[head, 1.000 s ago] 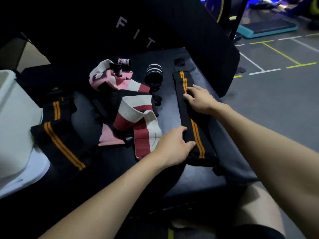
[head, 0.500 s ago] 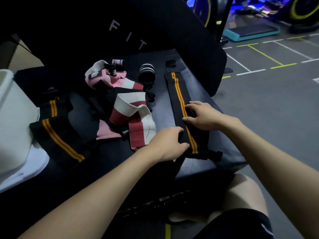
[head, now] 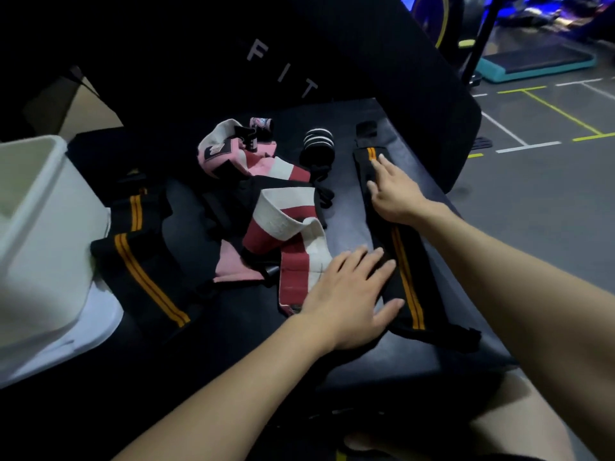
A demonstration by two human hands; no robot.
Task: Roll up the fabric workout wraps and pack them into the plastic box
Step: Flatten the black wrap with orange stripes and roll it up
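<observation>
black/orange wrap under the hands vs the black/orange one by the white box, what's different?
1. The right wrap lies flat and straight along the bench; the left wrap is bent and crumpled.
2. Both hands press the right wrap, left hand near its close end, right hand farther up; nothing touches the left wrap.
3. The left wrap lies against the box; the right wrap is far from it.
Shared: black fabric, twin orange stripes, both unrolled.
</observation>
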